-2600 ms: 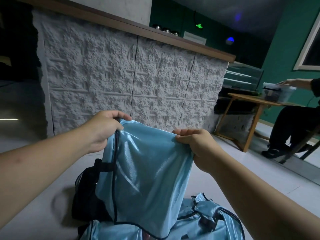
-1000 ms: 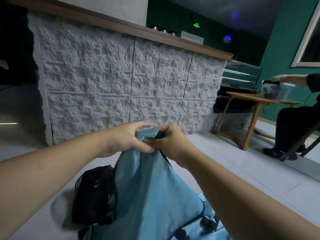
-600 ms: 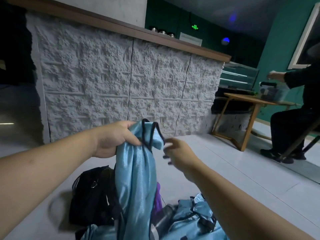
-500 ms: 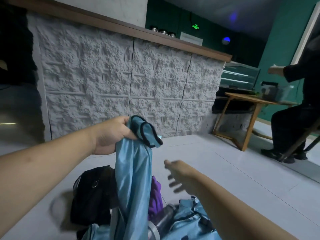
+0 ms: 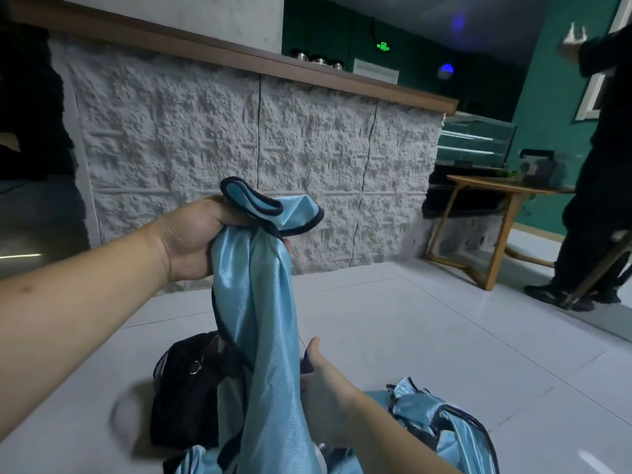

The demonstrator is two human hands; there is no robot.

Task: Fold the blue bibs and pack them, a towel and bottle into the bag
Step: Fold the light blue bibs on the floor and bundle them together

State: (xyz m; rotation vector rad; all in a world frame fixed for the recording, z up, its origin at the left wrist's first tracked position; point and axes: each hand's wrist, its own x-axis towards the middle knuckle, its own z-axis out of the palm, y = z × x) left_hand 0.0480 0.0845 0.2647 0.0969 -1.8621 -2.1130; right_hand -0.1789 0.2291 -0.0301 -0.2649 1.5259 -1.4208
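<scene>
Presently, item by item, as your head camera shows them.

Left hand (image 5: pixel 196 239): raised at about 10 o'clock from frame centre, fingers curled tight round the gathered top of the blue bib (image 5: pixel 263 323). The dark-trimmed top edge of the bib loops out above and to the 2 o'clock side of your knuckles; the rest hangs straight down from your grip as a bunched, shiny column.

Right hand (image 5: pixel 325 401): low, at about 5 o'clock from the left hand, just beside the hanging bib's right edge. The thumb points up; the fingers are hidden behind the cloth, so whether they are apart or clamped on it cannot be told.

Black bag (image 5: pixel 186 391): on the floor (image 5: pixel 427 336) at 7 o'clock from the bib's lower part, touching or just behind it.

More blue bibs (image 5: pixel 444 429): a crumpled heap on the floor at 4 o'clock, beside your right forearm.

Purple cloth (image 5: pixel 306 366): a sliver shows between the bib and your right thumb.

Background: a textured white counter front (image 5: pixel 239 159) at 12 o'clock; a wooden side table (image 5: pixel 496 213) and a person in dark clothing (image 5: pixel 595 200) at 3 o'clock.
</scene>
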